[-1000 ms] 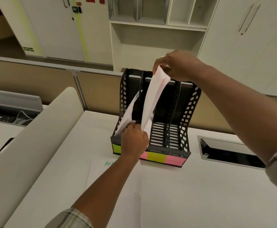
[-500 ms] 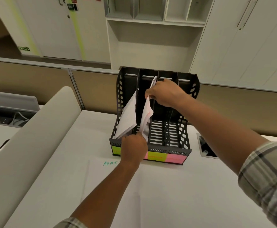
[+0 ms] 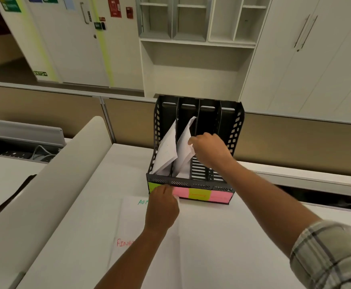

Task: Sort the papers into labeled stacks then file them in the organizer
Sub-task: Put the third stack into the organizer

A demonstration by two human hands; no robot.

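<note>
Two sheaves of papers (image 3: 177, 152) are seen leaning in the two leftmost slots of a black organizer (image 3: 236, 130) at the table's (image 3: 232, 236) far edge. The second sheaf is pinched by the right hand (image 3: 209, 150), while the curled left hand (image 3: 163, 206) is pressed against the organizer's front; its grip cannot be told.

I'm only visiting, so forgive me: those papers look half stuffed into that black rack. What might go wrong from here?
1. The second-slot papers are bent where the right hand grips them; pushing further could crease them.
2. The first-slot papers lean against the divider and might slump or slip out over the low front.
3. The left hand rests by the organizer front, not gripping it, so a push may slide it.
</note>
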